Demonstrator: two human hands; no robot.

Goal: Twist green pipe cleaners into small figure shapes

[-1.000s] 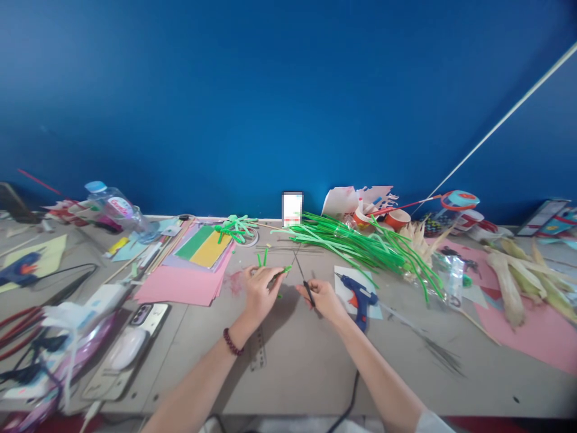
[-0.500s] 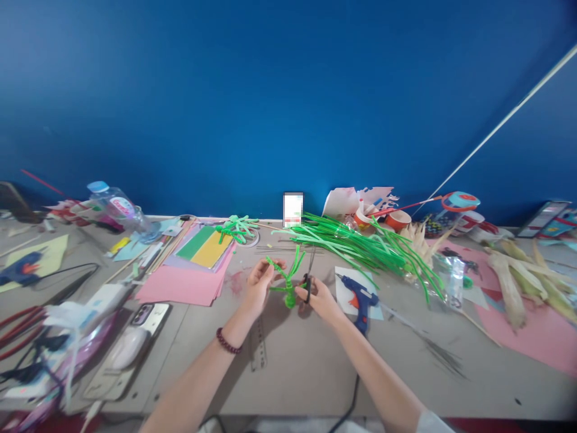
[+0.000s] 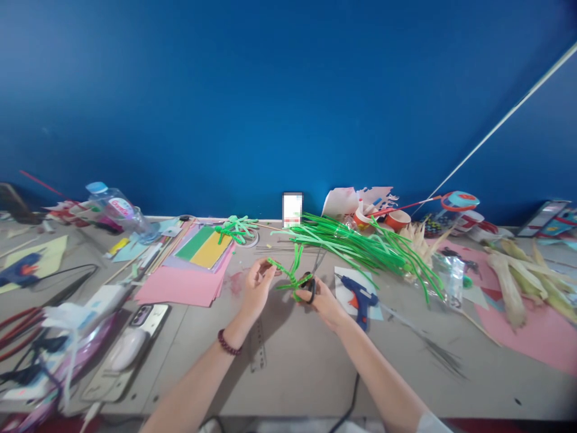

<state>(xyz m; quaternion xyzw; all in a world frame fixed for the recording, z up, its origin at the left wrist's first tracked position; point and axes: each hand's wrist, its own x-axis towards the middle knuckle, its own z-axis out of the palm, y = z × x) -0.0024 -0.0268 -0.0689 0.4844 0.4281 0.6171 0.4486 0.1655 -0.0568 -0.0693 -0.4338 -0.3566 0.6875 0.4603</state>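
Note:
Between my hands is a small figure of twisted green pipe cleaners, with several arms sticking out. My left hand pinches the end of its left arm between thumb and fingers. In my right hand are black-handled scissors, their blades pointing up and away from me. The right fingers are also close to the figure's lower part, partly covering it; whether they grip it I cannot tell. Below my left hand a clear ruler lies flat on the table.
A blue glue gun rests on white paper right of my right hand, its cable running toward me. Behind it lies a heap of green pipe cleaners. Pink paper sheets are at left, near a phone with a white mouse on it.
The figure has tilted and its lower part has shifted right, toward my right hand. My right hand and the scissors have turned slightly. The left hand has barely moved.

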